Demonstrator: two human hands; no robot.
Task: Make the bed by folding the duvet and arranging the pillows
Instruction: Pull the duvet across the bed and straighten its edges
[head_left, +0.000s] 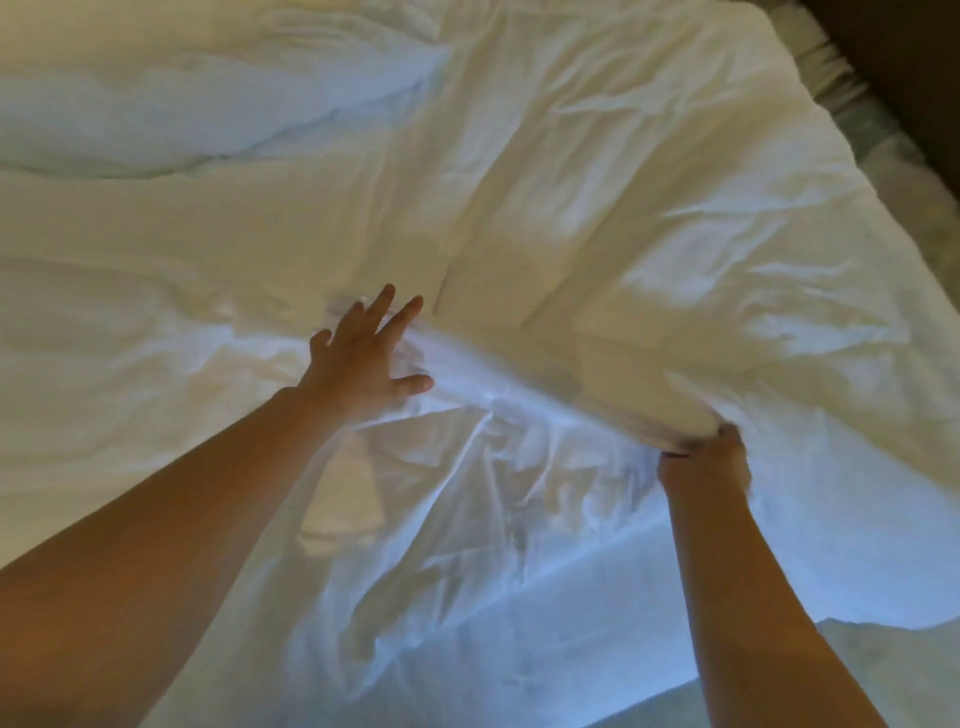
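On the bed, the big white puffy duvet (597, 197) lies crumpled; the left hand (363, 358) presses flat with spread fingers, the right hand (701, 457) grips its folded edge. Pull evenly, smoothing wrinkles

Dark brown surface (898, 57), wall or headboard, can't tell which, fills the corner far beyond & to the right of the R hand (701, 460). Btwn it & the duvet (623, 182) edge runs a pale grey-green strip (878, 140), mottled & too blurred to identify, slanting down the right side well apart from both hands. Thin white sheet (519, 545), heavily creased w/ bluish shadow, lies btwn the L hand (363, 358) & R hand and spreads toward the viewer beneath both forearms.
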